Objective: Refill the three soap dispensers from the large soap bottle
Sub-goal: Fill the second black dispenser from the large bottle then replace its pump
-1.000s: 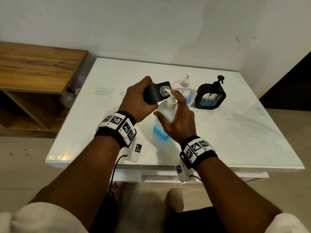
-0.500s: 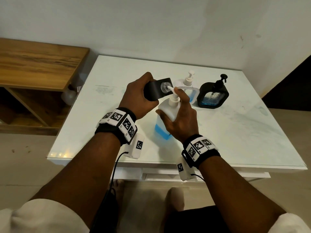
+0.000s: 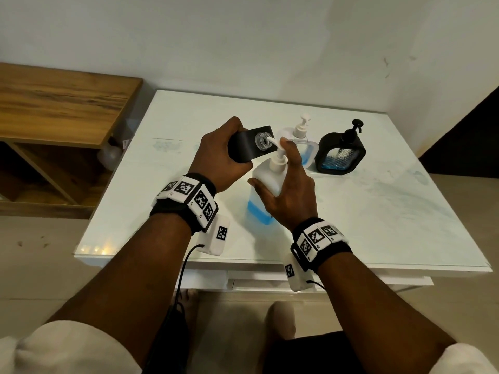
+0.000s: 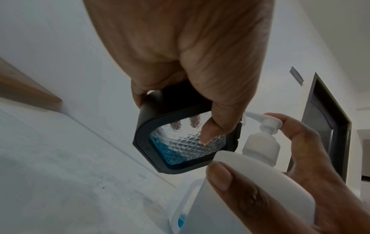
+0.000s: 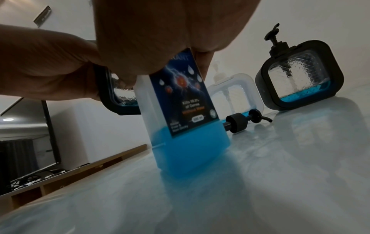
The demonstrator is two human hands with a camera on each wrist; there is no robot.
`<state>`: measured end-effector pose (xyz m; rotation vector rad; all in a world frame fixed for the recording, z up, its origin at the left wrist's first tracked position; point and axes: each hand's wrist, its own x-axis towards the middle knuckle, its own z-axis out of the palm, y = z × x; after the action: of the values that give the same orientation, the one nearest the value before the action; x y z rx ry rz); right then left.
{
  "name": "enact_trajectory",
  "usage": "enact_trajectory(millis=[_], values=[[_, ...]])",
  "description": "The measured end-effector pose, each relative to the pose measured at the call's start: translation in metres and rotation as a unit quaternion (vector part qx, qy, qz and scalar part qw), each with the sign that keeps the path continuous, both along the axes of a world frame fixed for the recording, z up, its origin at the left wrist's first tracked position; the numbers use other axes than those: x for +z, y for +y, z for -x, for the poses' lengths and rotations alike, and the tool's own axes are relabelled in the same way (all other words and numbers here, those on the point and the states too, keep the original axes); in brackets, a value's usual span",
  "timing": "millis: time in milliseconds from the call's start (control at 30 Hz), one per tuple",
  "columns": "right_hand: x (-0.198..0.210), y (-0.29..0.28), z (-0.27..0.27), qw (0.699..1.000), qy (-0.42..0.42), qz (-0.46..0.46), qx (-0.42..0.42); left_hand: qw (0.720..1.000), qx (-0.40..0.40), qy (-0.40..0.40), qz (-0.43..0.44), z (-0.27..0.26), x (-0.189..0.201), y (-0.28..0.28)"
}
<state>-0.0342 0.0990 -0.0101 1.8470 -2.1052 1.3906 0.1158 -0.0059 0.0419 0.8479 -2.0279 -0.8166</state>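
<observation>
So the large soap bottle [image 3: 266, 184] is standing on the white table [image 3: 378, 211], near the front edge, with blue liquid only in its bottom part. Everything else is easiest to place off that bottle.

The right hand [image 3: 290, 195] is wrapped around the bottle's shoulder: thumb on the left face, the other fingers round the right side, and the index finger [image 3: 290, 152] stretched up on top of the white pump head [image 4: 268, 122]. So it's got a proper grip on the bottle.

The left hand [image 3: 218, 157] is just left of the bottle and above the table, holding the open black dispenser [image 3: 251, 147] tipped over on its side. Its thumb [image 4: 218, 120] lies across the clear diamond-pattern window and the fingers curl round the back; you can see two fingertips through the glass in the left wrist view. The clear threaded neck of that dispenser faces the bottle, and the pump's white spout pokes right into the opening. A little blue sits in the low corner of the window.

Behind the bottle, a bit to the right, stands a white-framed dispenser [image 3: 298, 141] with its pump on, and further right a second black dispenser [image 3: 340, 153], also capped, with some blue in the bottom. A loose black pump [image 5: 243, 121] lies flat on the table between the bottle and those two.
</observation>
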Motion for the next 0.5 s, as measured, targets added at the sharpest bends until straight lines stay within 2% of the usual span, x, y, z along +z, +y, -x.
enact_trajectory(millis=[300,500], values=[[-0.0038,-0.0034,0.0028,0.999,0.0,0.034,0.002,1.0,0.001,0.005,-0.001,-0.0007,-0.0005,0.0],[-0.0021,-0.0017,0.0012,1.0,-0.007,0.013,-0.001,1.0,-0.001,0.003,0.001,-0.0015,-0.0006,0.0012]])
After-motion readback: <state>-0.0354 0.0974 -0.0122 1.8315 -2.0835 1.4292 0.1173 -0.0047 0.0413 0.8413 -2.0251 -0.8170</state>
